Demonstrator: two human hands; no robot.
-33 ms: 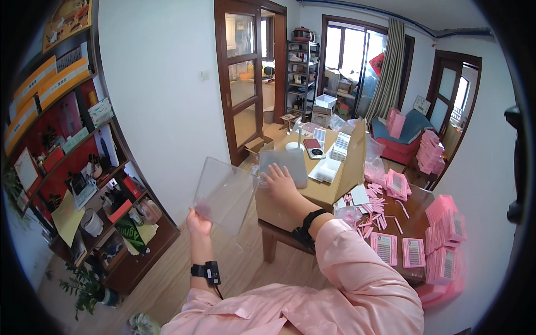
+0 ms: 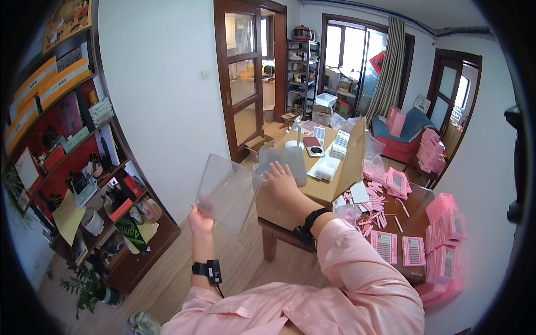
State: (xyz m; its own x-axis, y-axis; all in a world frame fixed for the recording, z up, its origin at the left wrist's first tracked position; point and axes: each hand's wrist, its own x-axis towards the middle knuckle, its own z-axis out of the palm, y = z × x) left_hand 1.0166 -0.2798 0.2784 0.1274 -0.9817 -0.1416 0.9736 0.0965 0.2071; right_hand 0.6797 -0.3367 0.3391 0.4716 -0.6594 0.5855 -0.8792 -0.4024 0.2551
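My left hand [image 2: 201, 220] grips the lower left corner of a clear, flat, rectangular plastic box [image 2: 230, 192], held tilted above the floor. The hand's thumb is up along its edge, and some fingers show blurred through the plastic. My right hand [image 2: 280, 180] has its fingers spread over a greyish translucent flat plastic piece [image 2: 296, 166], which lies on the near left part of a cardboard box top. Whether its palm presses on that piece I cannot tell. The clear box's right corner comes close to the right fingertips.
The cardboard box [image 2: 321, 194] carries a phone [image 2: 314, 147], white plastic trays [image 2: 324, 168] and a white stand [image 2: 297, 137]. Pink sticks [image 2: 376, 207] and pink cases [image 2: 383, 248] cover the dark table at right. A full shelf [image 2: 106, 139] stands left.
The clear plastic box has turned slightly in my left hand, its top edge shifting a little right. My right hand stays almost in place.
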